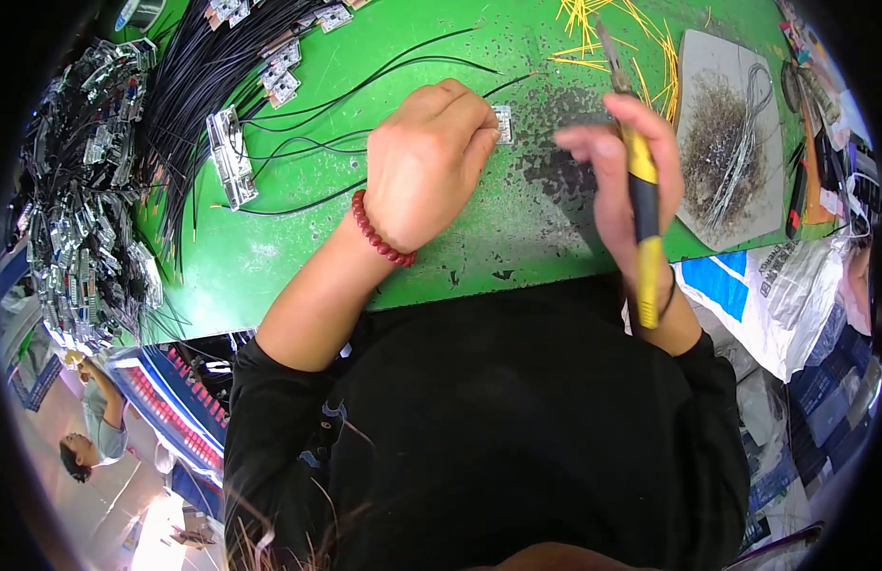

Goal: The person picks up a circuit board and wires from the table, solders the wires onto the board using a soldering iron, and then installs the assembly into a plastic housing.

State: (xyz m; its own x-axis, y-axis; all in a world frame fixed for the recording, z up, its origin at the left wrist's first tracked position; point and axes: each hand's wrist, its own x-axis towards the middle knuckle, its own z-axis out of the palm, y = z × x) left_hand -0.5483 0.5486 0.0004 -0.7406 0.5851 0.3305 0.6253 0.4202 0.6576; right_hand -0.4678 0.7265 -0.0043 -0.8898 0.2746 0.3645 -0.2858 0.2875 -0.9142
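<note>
Here left hand fingers pinch a half-hidden clear connector; right hand grips a soldering iron.

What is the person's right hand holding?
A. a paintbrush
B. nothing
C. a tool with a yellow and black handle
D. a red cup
C: the right hand is wrapped around a tool with a yellow and black handle, its metal tip pointing up over the green table.

The left hand covers most of the small clear connector it pins — only one end shows; the right hand is motion-blurred.
</note>
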